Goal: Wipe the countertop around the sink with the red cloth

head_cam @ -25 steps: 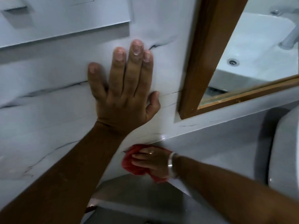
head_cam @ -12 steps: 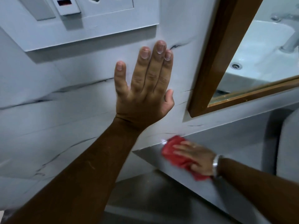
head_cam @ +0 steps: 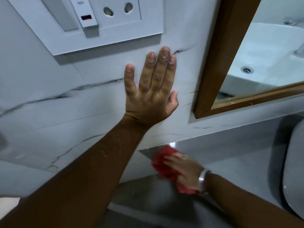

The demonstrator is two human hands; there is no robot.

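— Where the pale marble-look wall [head_cam: 49,112] fills the head view: glossy, grey-veined, smooth. Left hand [head_cam: 150,94] pressed flat on it, palm down, fingers [head_cam: 158,71] straight and close together, thumb tucked at the side, holding nothing.

— And above that hand?

— White rectangular plastic switch plate [head_cam: 115,30], matte, with two round socket holes, a rocker switch and a small red indicator. Just right of the hand, brown wooden mirror frame [head_cam: 218,55], straight-edged and square-cornered, with a white basin and its round metal drain reflected in the glass.

— Right hand?

— Lower down, right hand [head_cam: 184,171] spread palm-down over the crumpled red cloth [head_cam: 162,163], fingers loosely curved, pressing the fabric down rather than gripping it; blurred, so finer detail impossible to tell. Silver metal bangle [head_cam: 202,178] around the wrist.

— Where exactly is the cloth?

— On the smooth grey polished countertop [head_cam: 230,153], near its left end, close to the seam with the wall and below the mirror's lower corner. Soft, bunched folds, red showing beyond the fingertips and again under the wrist. Small bright glare spot on the counter just above it.

— And the sink?

— Rounded white ceramic sink rim [head_cam: 294,178] at the far right edge, curved and glossy, well apart from the cloth.
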